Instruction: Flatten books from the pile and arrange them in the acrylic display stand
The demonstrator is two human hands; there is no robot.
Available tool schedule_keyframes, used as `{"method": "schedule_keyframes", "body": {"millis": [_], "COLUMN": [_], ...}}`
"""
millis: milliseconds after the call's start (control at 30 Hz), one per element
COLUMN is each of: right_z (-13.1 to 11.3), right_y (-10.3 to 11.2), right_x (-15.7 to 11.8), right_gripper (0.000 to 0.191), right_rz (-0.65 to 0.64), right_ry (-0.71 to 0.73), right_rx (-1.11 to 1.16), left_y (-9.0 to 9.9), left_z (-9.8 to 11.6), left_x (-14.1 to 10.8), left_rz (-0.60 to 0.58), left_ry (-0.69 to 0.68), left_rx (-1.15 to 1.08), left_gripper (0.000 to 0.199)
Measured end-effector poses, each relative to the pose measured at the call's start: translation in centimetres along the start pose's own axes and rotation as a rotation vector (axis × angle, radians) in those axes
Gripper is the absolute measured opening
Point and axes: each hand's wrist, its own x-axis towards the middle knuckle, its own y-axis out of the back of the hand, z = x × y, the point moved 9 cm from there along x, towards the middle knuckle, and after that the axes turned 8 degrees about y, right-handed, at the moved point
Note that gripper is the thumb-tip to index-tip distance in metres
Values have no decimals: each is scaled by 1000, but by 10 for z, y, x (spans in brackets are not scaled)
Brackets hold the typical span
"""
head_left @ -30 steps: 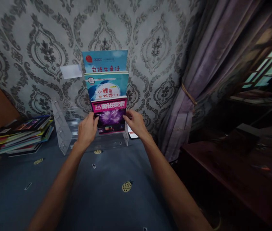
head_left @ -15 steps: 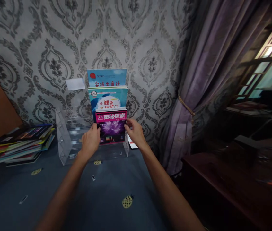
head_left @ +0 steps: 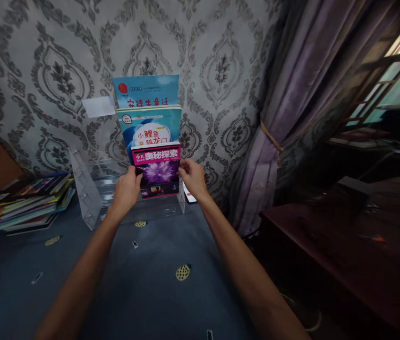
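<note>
A magenta and purple book (head_left: 157,171) stands upright in the right part of a clear tiered rack (head_left: 88,193). My left hand (head_left: 127,189) grips its left edge, fingers closed. At its right edge, my right hand (head_left: 191,177) pinches the cover between thumb and fingers. Behind it, a teal book (head_left: 150,125) stands one tier higher, and a light blue book (head_left: 146,89) rises at the back. Their lower parts are hidden by the books in front. A white label card (head_left: 97,106) sits at the rack's upper left.
A messy stack of books (head_left: 31,200) lies left of the rack on the blue tablecloth (head_left: 132,283). A phone-like object (head_left: 190,195) lies partly hidden behind my right hand. To the right are a purple curtain (head_left: 256,165) and a dark red table (head_left: 313,245).
The head view has shifted, so the rack and books appear higher, slightly left and a little larger. Both hands remain at the magenta book's edges.
</note>
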Motion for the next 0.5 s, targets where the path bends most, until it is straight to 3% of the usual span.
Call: {"method": "schedule_keyframes", "body": {"millis": [200, 500], "right_z": [-2, 0], "right_y": [-3, 1], "right_x": [0, -1], "right_gripper": [13, 12], "right_rz": [23, 27], "right_ry": [21, 21], "right_rx": [131, 123], "left_y": [10, -4], "left_z": [2, 1], "left_x": [0, 1], "left_rz": [44, 9], "left_ry": [21, 25], "left_rx": [12, -76], "left_gripper": [21, 22]}}
